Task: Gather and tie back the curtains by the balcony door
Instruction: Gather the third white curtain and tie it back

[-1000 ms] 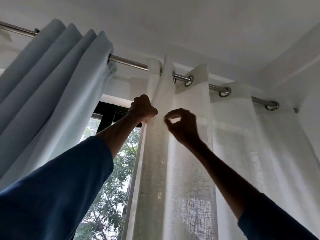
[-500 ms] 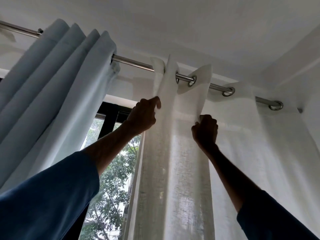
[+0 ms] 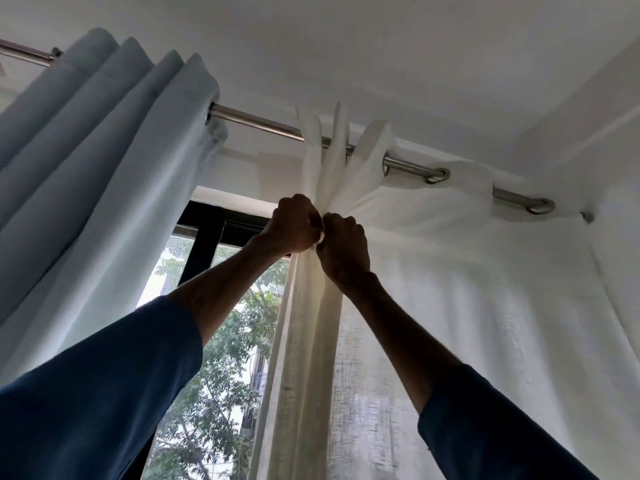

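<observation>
your left hand [image 3: 298, 226] and right hand [image 3: 343, 247] sit knuckle to knuckle, both clenched on the folds of the white curtain [image 3: 450, 306]. the curtain is bunched just above and below your fists and spreads flat away to the right of your right hand. the blue curtain [image 3: 104, 150] hangs pleated well off to the left of your left hand. the risk, as i judge it, is the pull: the cloth runs taut from your right hand up to the rings [image 3: 437, 176] on the rod [image 3: 256, 121], so a hard tug downward could strain the cloth at the rings or the bracket [image 3: 587, 216]. loosen either fist and the gathered folds will likely slide apart. the far rings are not bunched yet, and nothing to tie with is in view
</observation>
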